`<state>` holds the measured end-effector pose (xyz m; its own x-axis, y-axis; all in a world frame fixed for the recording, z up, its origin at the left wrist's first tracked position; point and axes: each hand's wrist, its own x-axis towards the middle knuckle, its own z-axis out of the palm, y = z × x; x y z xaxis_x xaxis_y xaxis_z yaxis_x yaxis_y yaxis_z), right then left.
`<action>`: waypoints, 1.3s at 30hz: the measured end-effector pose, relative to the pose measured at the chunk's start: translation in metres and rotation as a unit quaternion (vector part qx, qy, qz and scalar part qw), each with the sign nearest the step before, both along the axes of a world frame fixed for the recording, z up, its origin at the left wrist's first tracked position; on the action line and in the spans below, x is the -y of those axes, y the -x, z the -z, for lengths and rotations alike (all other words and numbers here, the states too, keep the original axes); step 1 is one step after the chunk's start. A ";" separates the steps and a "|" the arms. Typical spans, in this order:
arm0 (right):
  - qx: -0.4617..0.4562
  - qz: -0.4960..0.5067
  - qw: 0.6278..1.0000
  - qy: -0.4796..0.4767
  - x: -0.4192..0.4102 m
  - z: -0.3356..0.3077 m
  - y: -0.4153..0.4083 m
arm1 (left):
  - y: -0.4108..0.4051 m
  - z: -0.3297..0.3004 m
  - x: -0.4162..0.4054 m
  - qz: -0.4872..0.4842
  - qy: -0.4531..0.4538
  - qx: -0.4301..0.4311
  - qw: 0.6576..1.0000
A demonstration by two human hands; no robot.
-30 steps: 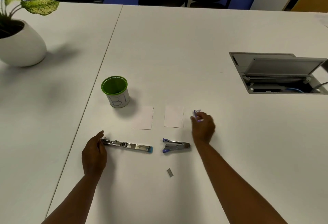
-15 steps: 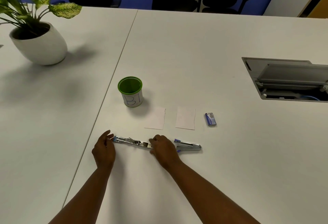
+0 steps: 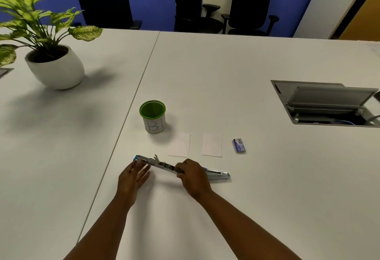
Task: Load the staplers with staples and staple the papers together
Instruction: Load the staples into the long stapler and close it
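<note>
Where the white table (image 3: 226, 70) shows its seam, the opened stapler (image 3: 153, 162) lies with its long axis running left to right, tilted so the blue-tipped end points up-left and the other end runs under the right hand (image 3: 192, 175). That hand's fingers curl round the stapler's right end, gripping it. The left hand (image 3: 133, 177) is blurred, fingers straight and spread, just beside the stapler's left end; contact cannot be told. A second stapler (image 3: 218, 175) lies behind the right hand, long axis left to right, nose pointing right.

Compared with half a second ago: the left hand has loosened from the stapler's left end, and the opened stapler has tilted from near level.

Two paper slips (image 3: 181, 145) (image 3: 212, 144) lie side by side just beyond the staplers, a staple box (image 3: 239, 145) to their right, a green-rimmed cup (image 3: 153, 116) to their left. An open cable hatch (image 3: 327, 103) sits well apart at right, a potted plant (image 3: 55, 68) far left. Bare tabletop lies near the person and between box and hatch.
</note>
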<state>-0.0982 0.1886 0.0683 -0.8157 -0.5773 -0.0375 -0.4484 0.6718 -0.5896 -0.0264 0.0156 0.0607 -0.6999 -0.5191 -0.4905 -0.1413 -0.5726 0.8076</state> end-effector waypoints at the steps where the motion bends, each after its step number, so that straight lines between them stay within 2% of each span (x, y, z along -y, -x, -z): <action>1: 0.004 0.007 1.000 0.011 -0.002 -0.004 0.000 | 0.000 -0.002 -0.002 0.020 -0.009 -0.009 1.000; 7: 0.010 0.021 0.999 0.044 -0.020 -0.021 -0.002 | 0.005 -0.021 -0.015 0.052 -0.037 -0.055 0.996; 15: 0.049 0.031 0.993 0.106 -0.039 -0.034 -0.008 | 0.002 -0.037 -0.022 0.034 -0.005 -0.075 0.997; 17: 0.057 0.060 0.986 0.148 -0.046 -0.036 -0.009 | 0.000 -0.040 -0.019 0.009 0.001 -0.081 0.997; 20: 0.065 0.168 0.960 0.214 -0.058 -0.036 -0.006 | -0.004 -0.045 -0.012 -0.017 0.013 -0.086 0.996; 23: 0.049 0.201 0.968 0.142 -0.074 -0.024 -0.003 | -0.006 -0.049 -0.006 -0.029 0.027 -0.088 0.995; 26: 0.110 0.093 0.989 0.020 -0.082 -0.017 -0.008 | -0.006 -0.050 -0.005 -0.033 0.032 -0.087 0.995; 29: 0.144 0.000 0.981 -0.127 -0.080 -0.009 -0.011 | -0.006 -0.050 -0.006 -0.030 0.044 -0.085 0.995; 31: 0.143 -0.046 0.970 -0.191 -0.078 -0.007 -0.011 | -0.006 -0.050 -0.006 -0.025 0.051 -0.081 0.995; 35: 0.126 -0.091 0.962 -0.226 -0.079 -0.007 -0.010 | -0.007 -0.050 -0.005 -0.018 0.054 -0.076 0.995; 39: 0.138 -0.065 0.967 -0.202 -0.080 0.001 -0.013 | -0.005 -0.050 -0.004 -0.013 0.046 -0.073 0.996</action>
<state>-0.0851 0.2684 0.0675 -0.6637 -0.5668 -0.4881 -0.4072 0.8211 -0.3999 -0.0211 0.0200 0.1108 -0.7460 -0.5761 -0.3340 -0.0049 -0.4968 0.8679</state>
